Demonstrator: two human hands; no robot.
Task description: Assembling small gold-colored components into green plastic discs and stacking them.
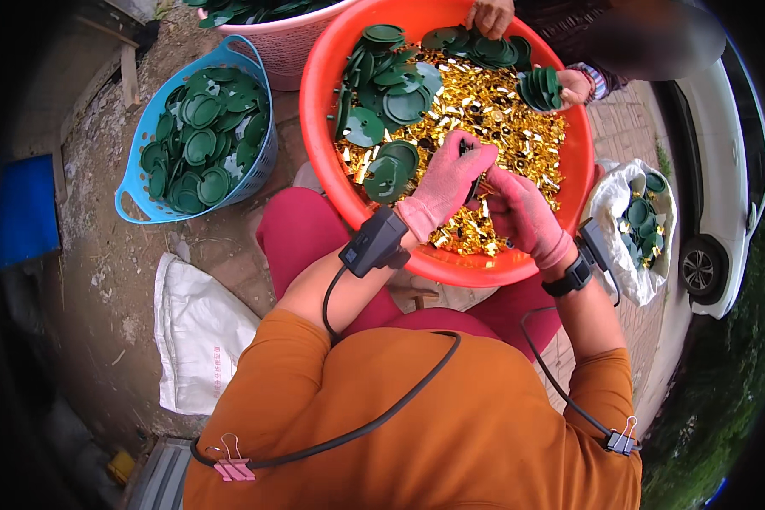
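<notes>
My left hand (pixel 447 177), in a pink glove, is closed around a dark green plastic disc (pixel 473 187) turned edge-on. Close beside it, my right hand (pixel 523 212), also gloved in pink, has its fingers bent together at the disc's lower side. Whatever lies between those right fingertips is hidden. Both hands are over the near part of a large orange-red basin (pixel 321 140). Small shiny gold metal pieces (pixel 476 93) fill much of it. Green discs (pixel 406 104) lie in a heap on its left side, and two more (pixel 391 174) rest near my left hand.
Across the basin, another person's hand (pixel 490 17) touches discs while their other hand (pixel 575 87) holds a stack. A blue basket (pixel 132 183) of discs stands left, a pink basket (pixel 280 47) behind. A white sack (pixel 608 191) with discs is right; another sack (pixel 191 340) lies left.
</notes>
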